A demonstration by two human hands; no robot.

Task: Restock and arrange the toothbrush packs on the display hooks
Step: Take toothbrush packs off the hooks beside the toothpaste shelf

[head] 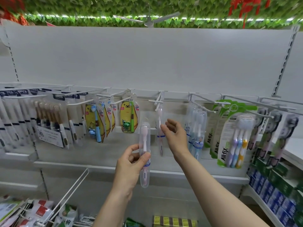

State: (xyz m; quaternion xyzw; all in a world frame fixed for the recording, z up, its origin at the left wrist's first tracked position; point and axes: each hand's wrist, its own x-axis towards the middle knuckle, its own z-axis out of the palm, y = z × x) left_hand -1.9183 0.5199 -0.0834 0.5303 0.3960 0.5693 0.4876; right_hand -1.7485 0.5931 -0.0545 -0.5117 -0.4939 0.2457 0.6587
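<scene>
Toothbrush pack (144, 151) in clear case pinched upright in my left hand (131, 163), head up, ready for hook (157, 102). My right hand (174, 135) open, fingers loosely spread, holds nothing, beside pack (159, 130) already hanging there, probably steadying it.

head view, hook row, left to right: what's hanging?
Dark-label white toothbrush packs → yellow kids' packs with blue brush → yellow kids' pack with green brush → pink brush in clear case → blue brushes in clear cases → green All-fix packs → black-bristle packs.
</scene>
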